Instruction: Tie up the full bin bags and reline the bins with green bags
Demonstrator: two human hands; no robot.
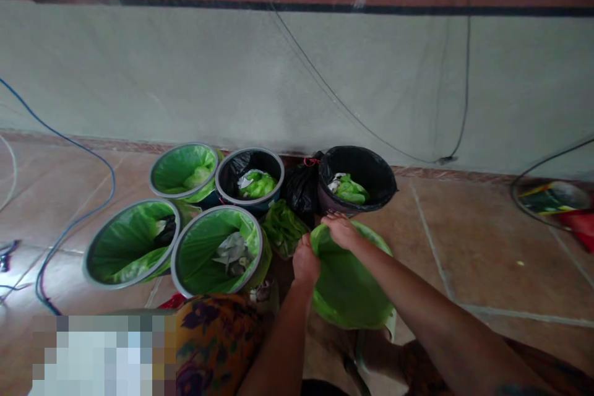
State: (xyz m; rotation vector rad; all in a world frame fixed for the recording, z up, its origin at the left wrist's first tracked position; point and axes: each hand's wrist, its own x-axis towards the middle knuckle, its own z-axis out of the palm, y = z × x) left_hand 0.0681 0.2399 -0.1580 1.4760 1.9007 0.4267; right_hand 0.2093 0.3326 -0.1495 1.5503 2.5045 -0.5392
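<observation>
A green bin liner [350, 281] hangs spread over a bin between my feet, its inside showing no contents. My left hand [306, 260] is closed on the liner's left edge. Higher up, my right hand [342, 230] grips the far left part of the same rim with bent fingers. Just left of my hands lies a crumpled green bag [284, 228] on the floor. Beyond my right hand stands a bin with a black liner [387, 182], green and white waste inside it.
Several lined bins stand to the left, including a grey-rimmed bin [174, 260] near my knee. A tied black bag [299, 189] sits by the wall. A blue cable [112, 179] crosses the floor at left; a dark cable [466, 74] hangs down the wall.
</observation>
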